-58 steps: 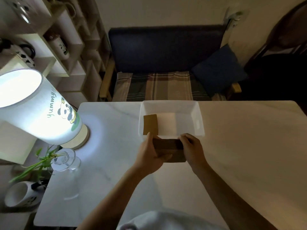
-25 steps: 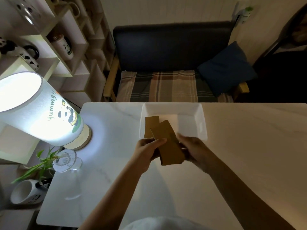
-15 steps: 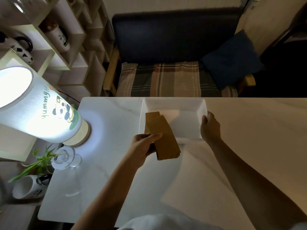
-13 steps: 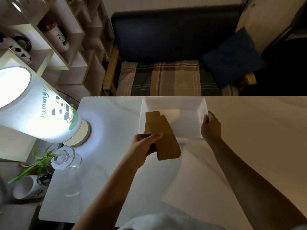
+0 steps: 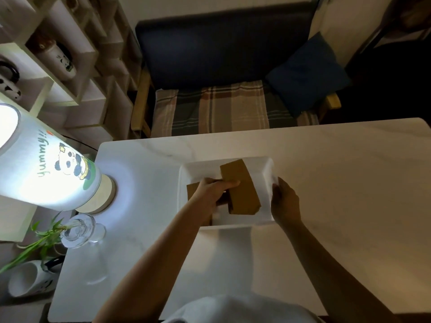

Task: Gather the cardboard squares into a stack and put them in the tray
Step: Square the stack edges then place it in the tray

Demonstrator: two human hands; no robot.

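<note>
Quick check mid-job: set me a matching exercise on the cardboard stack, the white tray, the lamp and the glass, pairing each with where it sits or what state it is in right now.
Things:
1. cardboard stack
2. tray
3. lamp
4. glass

States:
A. lit, at the table's left edge
B. held tilted over the tray by the left hand
C. steadied at its right rim by the right hand
D. clear, just in front of the lamp's base

Pairs: 1-B, 2-C, 3-A, 4-D

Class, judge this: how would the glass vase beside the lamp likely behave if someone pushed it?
The glass vase looks narrow-waisted with leaning stems, so it probably tips easily. Being glass, it is likely fragile. It stands near the table edge, so a push risks a fall.
</note>
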